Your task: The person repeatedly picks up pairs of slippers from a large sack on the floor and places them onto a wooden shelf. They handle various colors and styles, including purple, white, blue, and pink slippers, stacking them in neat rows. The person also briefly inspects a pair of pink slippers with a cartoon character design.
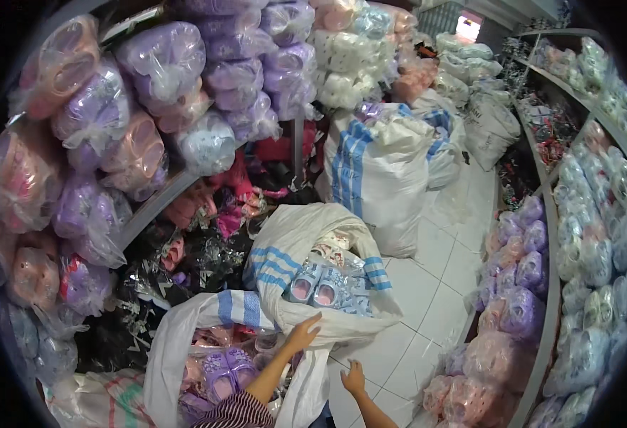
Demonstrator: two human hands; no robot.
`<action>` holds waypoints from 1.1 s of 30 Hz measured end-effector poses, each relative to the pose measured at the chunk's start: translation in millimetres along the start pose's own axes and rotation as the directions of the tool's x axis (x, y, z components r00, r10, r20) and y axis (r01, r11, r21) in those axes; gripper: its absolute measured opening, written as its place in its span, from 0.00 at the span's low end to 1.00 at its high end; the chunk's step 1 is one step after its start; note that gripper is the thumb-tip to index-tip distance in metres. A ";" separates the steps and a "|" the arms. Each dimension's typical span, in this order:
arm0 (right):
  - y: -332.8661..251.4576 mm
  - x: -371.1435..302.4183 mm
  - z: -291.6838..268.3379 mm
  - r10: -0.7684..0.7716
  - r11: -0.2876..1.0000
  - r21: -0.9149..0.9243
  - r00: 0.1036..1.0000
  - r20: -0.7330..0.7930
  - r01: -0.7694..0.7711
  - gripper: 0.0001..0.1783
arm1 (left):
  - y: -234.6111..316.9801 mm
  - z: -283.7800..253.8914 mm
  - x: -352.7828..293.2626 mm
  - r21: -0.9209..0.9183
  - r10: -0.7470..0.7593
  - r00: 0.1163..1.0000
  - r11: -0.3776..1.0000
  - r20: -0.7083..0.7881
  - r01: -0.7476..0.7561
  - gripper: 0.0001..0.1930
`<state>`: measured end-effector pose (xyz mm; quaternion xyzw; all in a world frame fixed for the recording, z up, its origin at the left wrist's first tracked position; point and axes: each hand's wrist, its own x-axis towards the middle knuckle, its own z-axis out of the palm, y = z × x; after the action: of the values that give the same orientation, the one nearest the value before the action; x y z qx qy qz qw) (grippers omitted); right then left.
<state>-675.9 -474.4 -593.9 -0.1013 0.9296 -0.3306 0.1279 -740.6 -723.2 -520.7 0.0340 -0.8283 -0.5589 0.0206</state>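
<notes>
My left hand [302, 334] reaches over the near rim of a white sack with blue stripes [274, 267]. Its fingers are stretched out, lying on or just above the folded rim. Inside that sack are light-blue clogs [315, 287] in clear plastic, with some pale footwear behind them. My right hand [353, 378] hangs over the tiled floor, right of the sacks, fingers loosely bent and apart, with nothing visible in it. Below my left forearm another open white sack [167, 342] holds purple clogs [221, 374] and pink ones, partly hidden by my striped sleeve.
Bagged purple and pink footwear [160, 64] is piled high at the left. A tall full sack [392, 178] stands ahead, with more sacks [491, 125] behind. Shelves with bagged footwear [591, 250] line the right. Black plastic-wrapped items [156, 292] fill a low shelf at left.
</notes>
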 end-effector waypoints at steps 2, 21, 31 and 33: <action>53.4 -77.3 18.2 0.204 0.977 -0.116 0.946 0.251 -0.180 0.26 | 49.8 3.7 -45.4 -0.293 -0.229 0.969 0.924 0.092 0.246 0.19; 1.2 -559.7 88.7 0.778 0.595 0.255 0.626 0.058 -0.762 0.29 | -64.8 -20.5 -455.8 0.500 -0.509 -0.026 0.852 0.860 -0.154 0.15; -40.6 -725.9 137.3 0.843 0.267 0.576 0.476 0.249 -0.773 0.27 | -14.5 82.7 -386.2 0.481 -0.625 -0.013 0.613 0.781 -0.627 0.15; -45.7 -762.7 149.8 0.844 0.296 0.659 0.513 0.159 -0.692 0.25 | 5.5 117.3 -392.2 0.439 -0.588 0.016 0.586 0.809 -0.681 0.15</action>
<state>96.5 -389.2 -546.5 0.4472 0.6894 -0.5357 0.1946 -358.3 -581.6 -558.0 -0.3984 -0.7247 0.0448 -0.5604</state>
